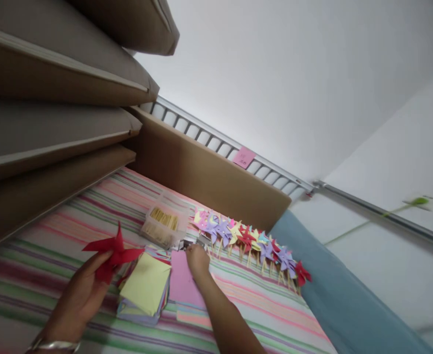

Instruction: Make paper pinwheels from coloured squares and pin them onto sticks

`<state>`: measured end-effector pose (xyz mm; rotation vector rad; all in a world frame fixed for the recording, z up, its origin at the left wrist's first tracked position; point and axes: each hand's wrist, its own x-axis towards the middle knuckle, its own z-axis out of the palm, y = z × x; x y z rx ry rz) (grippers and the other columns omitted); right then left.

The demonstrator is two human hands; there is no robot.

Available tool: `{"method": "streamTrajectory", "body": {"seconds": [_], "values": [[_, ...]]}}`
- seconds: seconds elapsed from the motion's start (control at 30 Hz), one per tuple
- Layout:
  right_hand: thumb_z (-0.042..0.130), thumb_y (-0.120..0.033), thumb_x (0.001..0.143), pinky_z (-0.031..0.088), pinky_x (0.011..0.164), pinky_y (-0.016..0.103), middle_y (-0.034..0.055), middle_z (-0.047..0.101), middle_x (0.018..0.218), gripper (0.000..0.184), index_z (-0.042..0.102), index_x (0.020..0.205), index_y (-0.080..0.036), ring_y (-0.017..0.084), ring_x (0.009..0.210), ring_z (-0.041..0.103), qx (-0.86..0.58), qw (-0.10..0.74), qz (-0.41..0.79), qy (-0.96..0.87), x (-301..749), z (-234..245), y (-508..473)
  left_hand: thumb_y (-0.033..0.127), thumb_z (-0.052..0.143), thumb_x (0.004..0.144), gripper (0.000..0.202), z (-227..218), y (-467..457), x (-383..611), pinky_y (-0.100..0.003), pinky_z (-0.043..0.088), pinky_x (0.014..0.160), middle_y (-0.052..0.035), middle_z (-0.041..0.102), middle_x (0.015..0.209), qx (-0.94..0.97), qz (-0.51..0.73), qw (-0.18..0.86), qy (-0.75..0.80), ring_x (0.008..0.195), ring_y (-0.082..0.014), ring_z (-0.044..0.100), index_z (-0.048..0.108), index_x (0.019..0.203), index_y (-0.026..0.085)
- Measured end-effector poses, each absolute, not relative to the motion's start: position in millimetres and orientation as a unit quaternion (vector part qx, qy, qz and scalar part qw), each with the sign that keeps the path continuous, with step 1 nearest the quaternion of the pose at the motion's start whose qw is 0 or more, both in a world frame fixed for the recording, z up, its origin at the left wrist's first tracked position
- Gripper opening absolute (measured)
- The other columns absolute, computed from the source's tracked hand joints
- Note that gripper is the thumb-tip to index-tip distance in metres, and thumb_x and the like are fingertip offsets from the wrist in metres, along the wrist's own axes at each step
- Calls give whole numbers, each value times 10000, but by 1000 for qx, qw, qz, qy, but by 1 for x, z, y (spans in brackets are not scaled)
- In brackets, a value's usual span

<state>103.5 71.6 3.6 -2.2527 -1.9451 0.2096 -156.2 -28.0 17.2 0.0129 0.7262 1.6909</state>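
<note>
My left hand (pixel 84 290) pinches a red paper pinwheel (pixel 115 251) with folded, pointed blades, held up above the striped cloth. My right hand (pixel 198 260) reaches over the far edge of a pink stack of paper (pixel 187 280), its fingers curled down. What those fingers hold, if anything, is hidden; small dark and silvery items (pixel 187 244) lie right beside them. Between my hands sits a pile of paper squares (pixel 146 282) with a pale yellow one on top. Behind it stands a clear plastic box (pixel 164 223) holding short wooden sticks in compartments.
Finished-looking pinwheels on sticks (pixel 245 238), in several colours, lie in a long row to the right. A brown board (pixel 209 177) rises behind the striped cloth (pixel 253 300). Thick grey-brown cushioned slabs (pixel 61 128) are stacked at the left. A white radiator (pixel 212 142) lines the wall.
</note>
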Motion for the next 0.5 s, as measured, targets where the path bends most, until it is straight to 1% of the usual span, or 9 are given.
{"method": "streamTrajectory", "body": {"seconds": [0.1,0.23,0.33,0.4,0.5], "values": [[540,-307,900,503,825,403,69,600,1115,244,577,1093,-161,198,961,601,-760,18,74,-645,94,-1,87,-23,510,760,213,18,-29,-156,-208,550,485,-25,706,674,10,733,605,312,548,-121,637,668,773,119],[543,-304,899,512,809,392,70,593,1127,256,567,1115,-168,196,954,603,-771,-39,91,-629,88,-1,105,2,538,761,170,18,-30,-157,-220,539,497,-32,697,673,29,731,611,301,571,-124,627,669,761,112],[548,-303,897,518,795,383,71,590,1129,266,561,1126,-167,196,947,605,-775,-63,101,-620,87,0,114,7,551,757,162,20,-31,-158,-230,545,522,-36,702,690,31,732,609,302,584,-124,625,673,780,112],[551,-300,895,520,791,380,71,590,1128,268,560,1127,-167,195,946,606,-776,-72,95,-620,87,0,117,4,550,755,167,21,-32,-158,-224,542,514,-42,706,698,31,733,609,302,589,-125,628,674,787,110],[551,-298,895,521,788,379,72,591,1124,268,559,1128,-164,194,940,608,-772,-64,62,-629,85,1,118,-5,526,768,182,22,-30,-157,-223,544,507,-47,705,672,33,731,611,302,563,-122,625,674,765,101]]}}
